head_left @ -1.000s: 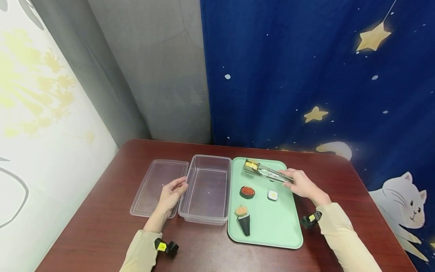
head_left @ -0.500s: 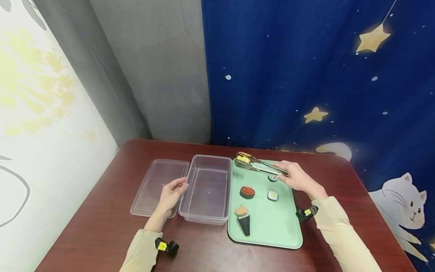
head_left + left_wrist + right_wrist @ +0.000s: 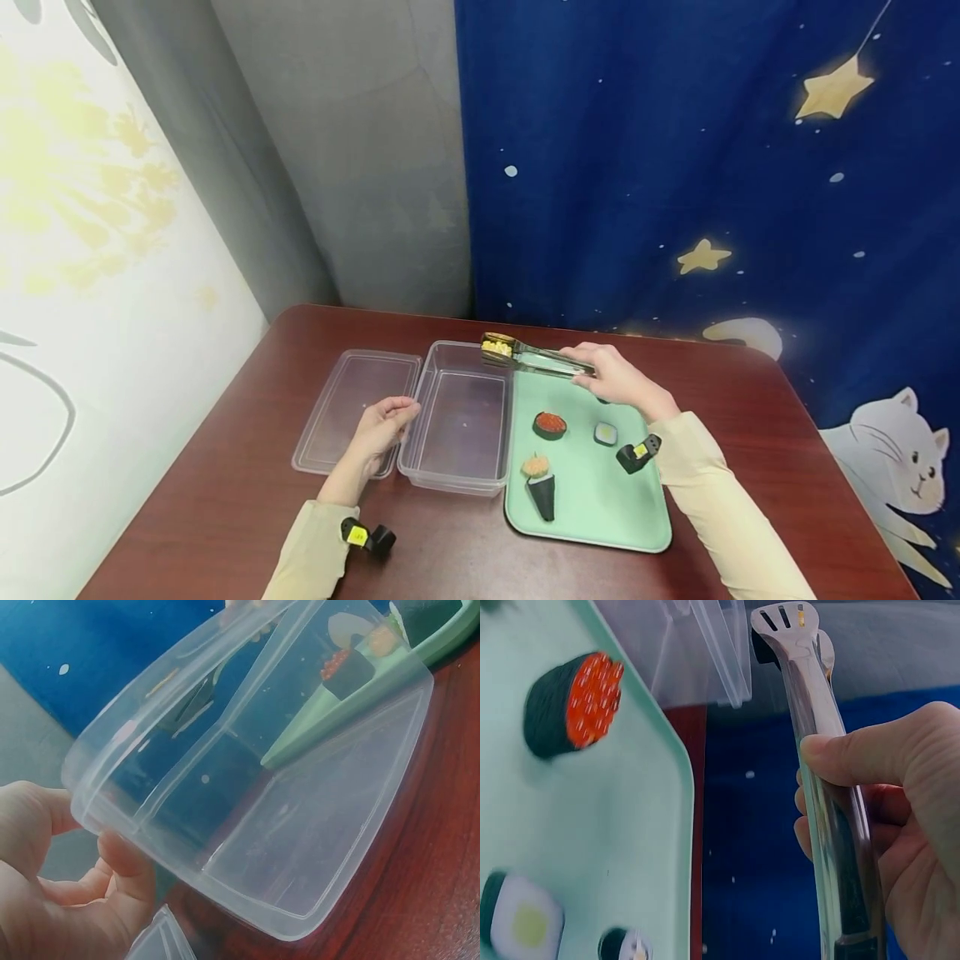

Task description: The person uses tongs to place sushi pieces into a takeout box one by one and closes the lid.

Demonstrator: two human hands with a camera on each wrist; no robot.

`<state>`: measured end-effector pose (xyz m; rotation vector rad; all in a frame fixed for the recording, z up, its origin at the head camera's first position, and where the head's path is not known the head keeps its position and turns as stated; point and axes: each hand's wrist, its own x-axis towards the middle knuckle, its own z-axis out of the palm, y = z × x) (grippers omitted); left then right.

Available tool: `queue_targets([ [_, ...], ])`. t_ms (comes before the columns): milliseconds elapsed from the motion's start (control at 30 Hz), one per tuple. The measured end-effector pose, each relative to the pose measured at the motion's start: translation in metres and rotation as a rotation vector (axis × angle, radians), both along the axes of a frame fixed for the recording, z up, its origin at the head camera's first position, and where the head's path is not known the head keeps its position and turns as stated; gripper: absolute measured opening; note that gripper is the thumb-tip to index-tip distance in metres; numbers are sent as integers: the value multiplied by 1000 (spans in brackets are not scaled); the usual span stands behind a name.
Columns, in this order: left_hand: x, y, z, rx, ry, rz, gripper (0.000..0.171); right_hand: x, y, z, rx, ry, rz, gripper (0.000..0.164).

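My right hand point(image 3: 618, 379) grips metal tongs point(image 3: 817, 697) around their arms. Between the tong heads is a yellow-topped sushi piece point(image 3: 497, 347), above the far right part of a clear plastic container point(image 3: 453, 482). In the right wrist view the slotted tong head covers most of that piece. My left hand point(image 3: 378, 429) pinches the container's left rim between thumb and fingers, also seen in the left wrist view. On the green tray point(image 3: 600, 521) lie a roe-topped sushi point(image 3: 550, 426), a cone hand roll point(image 3: 542, 497) and a small white roll point(image 3: 605, 433).
A clear lid point(image 3: 360, 400) lies flat left of the container, partly behind my left hand. The tray adjoins the container's right side. Another small dark-and-white roll point(image 3: 626, 946) sits near the tray's far edge. Curtains point(image 3: 637, 167) hang behind the dark red table point(image 3: 225, 467).
My right hand has lifted the tongs with the yellow-topped sushi from the tray's far part and carried them left, over the container. My left hand stays at the container's rim.
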<state>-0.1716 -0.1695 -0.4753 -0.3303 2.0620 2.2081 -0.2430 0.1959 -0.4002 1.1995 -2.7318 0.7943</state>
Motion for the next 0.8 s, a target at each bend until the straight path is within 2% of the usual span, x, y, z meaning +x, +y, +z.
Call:
queue_targets([
  [200, 0, -1, 0, 6, -8, -7, 18, -11, -23, -4, 20, -28, 43, 44],
  [400, 0, -1, 2, 15, -12, -9, 17, -20, -43, -8, 87, -52, 85, 44],
  [800, -2, -1, 0, 33, -25, -7, 17, -28, -71, -3, 227, -96, 116, 42],
])
